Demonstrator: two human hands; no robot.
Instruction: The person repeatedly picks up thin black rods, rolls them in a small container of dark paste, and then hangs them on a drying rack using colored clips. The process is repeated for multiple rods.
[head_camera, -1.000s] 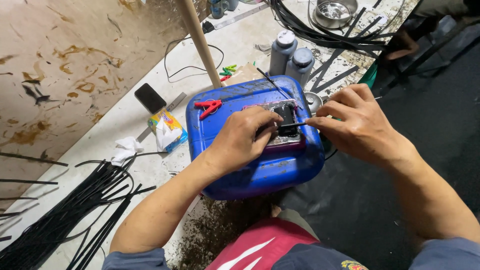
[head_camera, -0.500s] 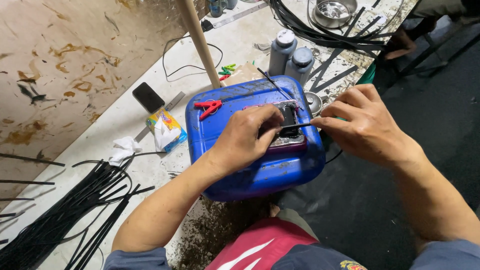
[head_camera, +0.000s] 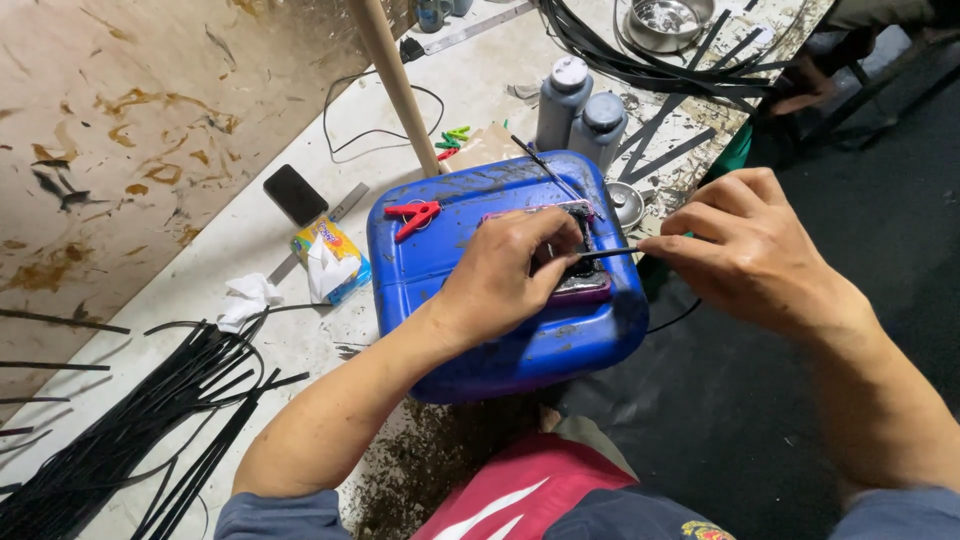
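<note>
— What have your hands got?

— My left hand (head_camera: 505, 275) presses down on a small dark-smeared block (head_camera: 578, 285) atop the blue jerrycan (head_camera: 500, 330), fingers curled over it. My right hand (head_camera: 745, 255), at three o'clock from it, pinches a thin black strip (head_camera: 610, 253) that reaches the block.

— Anything nearby?

— A red clip (head_camera: 413, 216) at ten o'clock on the can; two grey bottles (head_camera: 580, 112) at twelve; black strips (head_camera: 130, 430) at eight.

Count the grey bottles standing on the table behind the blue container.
2. The taller bottle stands just behind the blue container, and the shorter bottle stands at its right, touching or nearly so. Others may be hidden outside the view.
</note>
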